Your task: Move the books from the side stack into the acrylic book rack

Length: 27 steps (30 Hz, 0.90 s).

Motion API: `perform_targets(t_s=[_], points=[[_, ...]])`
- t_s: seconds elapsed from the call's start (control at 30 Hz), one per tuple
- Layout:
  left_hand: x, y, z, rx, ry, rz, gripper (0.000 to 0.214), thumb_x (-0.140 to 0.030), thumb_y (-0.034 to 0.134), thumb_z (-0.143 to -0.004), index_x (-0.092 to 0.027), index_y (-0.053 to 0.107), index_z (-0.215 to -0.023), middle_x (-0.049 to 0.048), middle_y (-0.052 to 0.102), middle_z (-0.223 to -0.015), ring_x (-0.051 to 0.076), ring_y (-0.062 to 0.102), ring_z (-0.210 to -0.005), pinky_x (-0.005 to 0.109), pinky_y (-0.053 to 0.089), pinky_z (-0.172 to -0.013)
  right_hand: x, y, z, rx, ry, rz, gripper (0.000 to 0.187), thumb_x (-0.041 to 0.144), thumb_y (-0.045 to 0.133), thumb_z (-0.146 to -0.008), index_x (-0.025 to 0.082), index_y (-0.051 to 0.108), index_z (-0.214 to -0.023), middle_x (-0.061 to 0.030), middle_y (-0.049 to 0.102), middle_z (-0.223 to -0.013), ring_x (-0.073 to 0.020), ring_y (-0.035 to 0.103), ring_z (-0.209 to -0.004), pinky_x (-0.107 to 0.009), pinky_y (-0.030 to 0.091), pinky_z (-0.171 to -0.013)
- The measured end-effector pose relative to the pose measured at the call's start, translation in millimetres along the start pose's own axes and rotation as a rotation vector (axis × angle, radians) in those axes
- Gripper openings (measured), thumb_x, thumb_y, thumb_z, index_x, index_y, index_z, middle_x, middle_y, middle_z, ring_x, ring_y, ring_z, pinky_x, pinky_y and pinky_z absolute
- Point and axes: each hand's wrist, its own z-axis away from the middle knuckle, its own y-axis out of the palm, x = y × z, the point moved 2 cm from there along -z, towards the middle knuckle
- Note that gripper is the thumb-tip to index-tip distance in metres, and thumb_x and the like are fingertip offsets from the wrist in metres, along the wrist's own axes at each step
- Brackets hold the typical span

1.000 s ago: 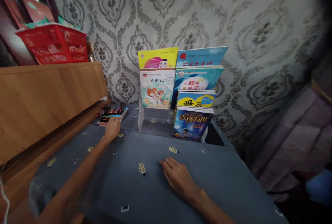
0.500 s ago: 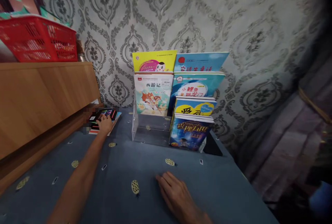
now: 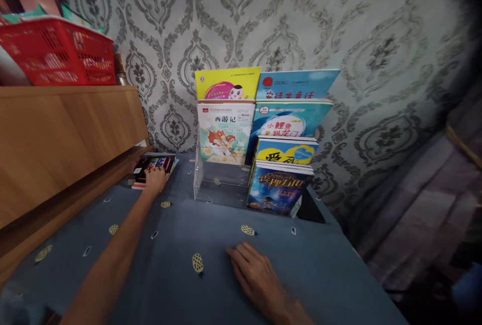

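At the far left of the table, my left hand (image 3: pixel 156 180) has its fingers on a black book (image 3: pixel 162 163) with a colourful cover. The thumb side is at the book's near edge. That book tops a small stack, and the pale edges of other books show beneath it. My right hand (image 3: pixel 256 268) rests on the blue tablecloth (image 3: pixel 169 275) with fingers loosely bent and nothing in them. Beyond it stands a clear book rack (image 3: pixel 222 195) with tiers of picture books. A dark blue book (image 3: pixel 279 189) fills its front right place; a white-covered book (image 3: pixel 226 131) stands behind on the left.
A wooden cabinet (image 3: pixel 71 134) runs along the left side, with a red basket (image 3: pixel 75 56) on top. Patterned wallpaper (image 3: pixel 169 28) closes off the back. A black flat object (image 3: pixel 311 208) lies right of the rack. Grey curtain cloth (image 3: pixel 410 204) hangs at the right.
The view has shifted slightly. My left hand's fingers have drawn in at the near edge of the black book, which sits a little farther right on the stack. My right hand stays put.
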Motion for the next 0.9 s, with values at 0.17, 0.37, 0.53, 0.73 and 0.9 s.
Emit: perform_targets(t_s=[0.17, 0.37, 0.53, 0.73, 0.9], points=[[9, -5.4, 25, -0.006, 0.109, -0.025, 0.047, -0.038, 0.037, -0.099, -0.005, 0.060, -0.121, 0.0275, 0.063, -0.123, 0.036, 0.060, -0.116, 0.045, 0.044, -0.098, 0, -3, -2, 0.019, 0.009, -0.032, 0.025, 0.010, 0.041, -0.097, 0.020, 0.062, -0.106, -0.0049, 0.069, -0.087, -0.0199, 0.068, -0.084, -0.027, 0.051, -0.064], [22, -8.9, 60, 0.004, 0.195, -0.056, 0.044, -0.034, 0.036, -0.100, -0.006, 0.057, -0.127, 0.0244, 0.062, -0.127, 0.033, 0.060, -0.118, 0.042, 0.044, -0.102, -1, -2, -2, 0.015, -0.002, -0.041, 0.027, 0.012, 0.040, -0.098, 0.020, 0.065, -0.107, -0.0058, 0.069, -0.088, -0.0198, 0.068, -0.084, -0.028, 0.053, -0.066], [35, 0.3, 86, -0.016, 0.263, -0.026, 0.044, -0.033, 0.039, -0.099, -0.009, 0.054, -0.133, 0.0229, 0.058, -0.137, 0.033, 0.057, -0.126, 0.043, 0.044, -0.107, -1, -2, -2, 0.021, 0.013, -0.059, 0.029, 0.013, 0.039, -0.098, 0.020, 0.065, -0.111, -0.0067, 0.070, -0.092, -0.0211, 0.068, -0.090, -0.029, 0.055, -0.069], [52, 13.0, 118, -0.023, 0.308, 0.066, 0.046, -0.035, 0.040, -0.097, -0.012, 0.056, -0.134, 0.0206, 0.058, -0.140, 0.033, 0.055, -0.131, 0.048, 0.042, -0.112, 0, -5, -3, 0.019, 0.015, -0.064, 0.026, 0.012, 0.042, -0.098, 0.018, 0.066, -0.108, -0.0065, 0.069, -0.088, -0.0196, 0.067, -0.085, -0.027, 0.052, -0.067], [59, 7.9, 145, 0.022, 0.329, 0.075, 0.045, -0.035, 0.040, -0.097, -0.015, 0.060, -0.133, 0.0172, 0.059, -0.141, 0.032, 0.057, -0.129, 0.047, 0.046, -0.109, 1, -7, -4, 0.019, 0.017, -0.071, 0.027, 0.012, 0.041, -0.098, 0.018, 0.066, -0.108, -0.0061, 0.068, -0.086, -0.0195, 0.065, -0.083, -0.028, 0.051, -0.065]])
